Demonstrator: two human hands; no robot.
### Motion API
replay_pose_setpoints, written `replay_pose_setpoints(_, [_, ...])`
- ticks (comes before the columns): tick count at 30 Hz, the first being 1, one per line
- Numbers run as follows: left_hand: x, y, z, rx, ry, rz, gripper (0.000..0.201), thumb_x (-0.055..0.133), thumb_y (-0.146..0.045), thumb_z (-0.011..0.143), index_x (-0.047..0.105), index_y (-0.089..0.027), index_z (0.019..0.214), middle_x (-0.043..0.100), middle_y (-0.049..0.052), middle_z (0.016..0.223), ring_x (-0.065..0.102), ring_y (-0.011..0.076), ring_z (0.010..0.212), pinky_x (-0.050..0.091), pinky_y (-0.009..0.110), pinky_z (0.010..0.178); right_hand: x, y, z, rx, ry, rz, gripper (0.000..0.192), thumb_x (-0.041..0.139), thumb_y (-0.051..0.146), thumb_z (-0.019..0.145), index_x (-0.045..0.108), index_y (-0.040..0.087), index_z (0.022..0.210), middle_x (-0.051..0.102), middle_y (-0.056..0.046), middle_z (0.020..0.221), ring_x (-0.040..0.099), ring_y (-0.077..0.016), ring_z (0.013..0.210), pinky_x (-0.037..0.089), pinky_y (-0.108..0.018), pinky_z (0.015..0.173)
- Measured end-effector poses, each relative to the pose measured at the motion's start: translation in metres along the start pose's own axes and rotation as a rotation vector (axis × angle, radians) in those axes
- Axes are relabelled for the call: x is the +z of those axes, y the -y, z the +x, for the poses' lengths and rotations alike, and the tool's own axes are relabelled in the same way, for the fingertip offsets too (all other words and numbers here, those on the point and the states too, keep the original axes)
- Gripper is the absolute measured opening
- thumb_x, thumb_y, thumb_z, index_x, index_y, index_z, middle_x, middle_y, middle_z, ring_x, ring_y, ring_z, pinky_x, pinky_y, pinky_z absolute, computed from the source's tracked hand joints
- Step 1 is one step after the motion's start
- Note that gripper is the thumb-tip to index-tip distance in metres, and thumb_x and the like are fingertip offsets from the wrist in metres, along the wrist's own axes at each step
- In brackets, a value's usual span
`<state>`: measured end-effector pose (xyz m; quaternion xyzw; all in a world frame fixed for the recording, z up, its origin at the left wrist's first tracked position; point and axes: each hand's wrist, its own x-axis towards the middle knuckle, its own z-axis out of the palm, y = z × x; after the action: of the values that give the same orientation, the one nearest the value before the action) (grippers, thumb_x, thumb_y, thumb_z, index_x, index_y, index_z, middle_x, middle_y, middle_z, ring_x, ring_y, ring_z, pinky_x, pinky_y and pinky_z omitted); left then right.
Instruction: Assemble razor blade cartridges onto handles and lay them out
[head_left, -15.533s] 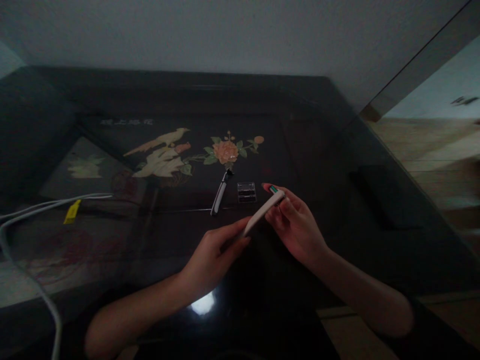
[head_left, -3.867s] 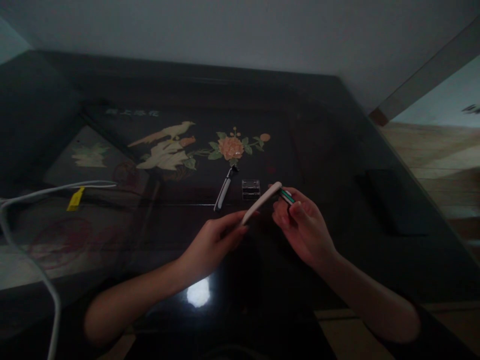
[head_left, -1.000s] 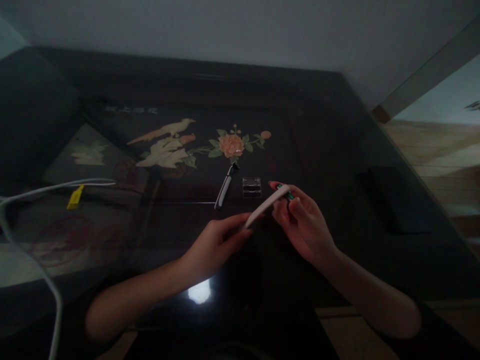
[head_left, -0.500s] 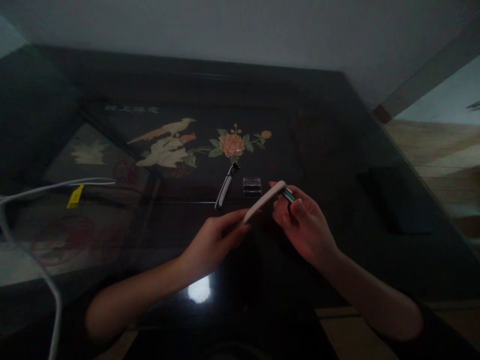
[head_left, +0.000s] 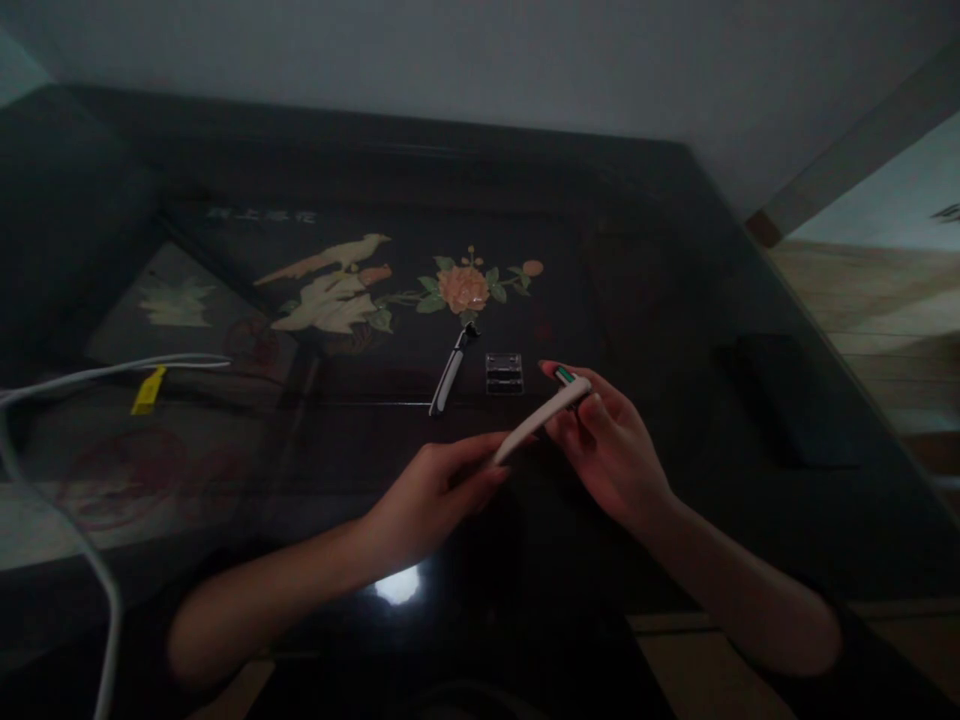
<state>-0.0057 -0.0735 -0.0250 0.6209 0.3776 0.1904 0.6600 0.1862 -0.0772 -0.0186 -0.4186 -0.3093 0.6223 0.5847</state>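
White razor handle (head_left: 534, 430) sits pinched at its lower end in the left hand (head_left: 435, 490); the right hand (head_left: 607, 445) grips the green blade head (head_left: 566, 377) at its tip, apparently not yet seated. Spare razor (head_left: 448, 372) and clear case (head_left: 503, 372) lie on the tabletop (head_left: 675, 300).

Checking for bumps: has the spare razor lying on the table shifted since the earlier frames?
No. The spare razor lies just below the painted flower, left of the clear case, as before; small offsets match head-camera motion.

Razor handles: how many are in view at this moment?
2. A white razor handle is held between the left hand and right hand; a dark razor handle lies on the table beside a clear cartridge case.
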Motion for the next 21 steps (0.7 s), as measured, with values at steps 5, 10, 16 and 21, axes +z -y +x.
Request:
replay_pose_setpoints(5, [0.0,-0.0022,-0.0005,0.003,0.019,-0.003,0.046,0.05,-0.031,0.092,0.053,-0.015,0.136,0.04,-0.007,0.061,0.033,0.0073,0.054,0.027,0.018,0.048,0.0008,0.0015,0.0004,0.008,-0.018,0.02,0.042,0.085,0.046,0.061,0.075,0.021,0.093,0.046,0.006,0.062,0.032,-0.0056,0.05,0.024,-0.022,0.042])
replay_pose_setpoints(10, [-0.0021,-0.0015,0.0026,-0.003,-0.044,0.039,0.045,0.05,-0.03,0.092,0.055,-0.014,0.134,0.041,-0.006,0.062,0.033,0.0076,0.053,0.026,0.018,0.047,-0.0001,-0.0008,-0.0005,-0.009,0.027,-0.007,0.045,0.08,0.049,0.068,0.071,0.019,0.1,0.044,0.007,0.052,0.031,-0.0079,0.049,0.024,-0.024,0.046])
replay_pose_setpoints(16, [-0.0048,0.0029,0.0043,-0.014,-0.098,0.021,0.046,0.05,-0.035,0.093,0.054,-0.016,0.134,0.043,-0.005,0.065,0.033,0.0078,0.056,0.024,0.018,0.047,-0.001,-0.0025,-0.0026,-0.031,0.062,0.001,0.038,0.078,0.049,0.071,0.067,0.019,0.092,0.044,0.008,0.051,0.028,-0.0075,0.048,0.022,-0.025,0.047])
replay_pose_setpoints(21, [-0.0046,0.0046,0.0043,-0.021,-0.092,-0.008,0.047,0.05,-0.035,0.093,0.054,-0.016,0.135,0.042,-0.005,0.064,0.033,0.0078,0.055,0.024,0.018,0.046,-0.0001,-0.0018,-0.0024,-0.037,0.05,0.027,0.035,0.078,0.047,0.072,0.068,0.019,0.091,0.044,0.007,0.051,0.028,-0.0072,0.048,0.021,-0.025,0.047])
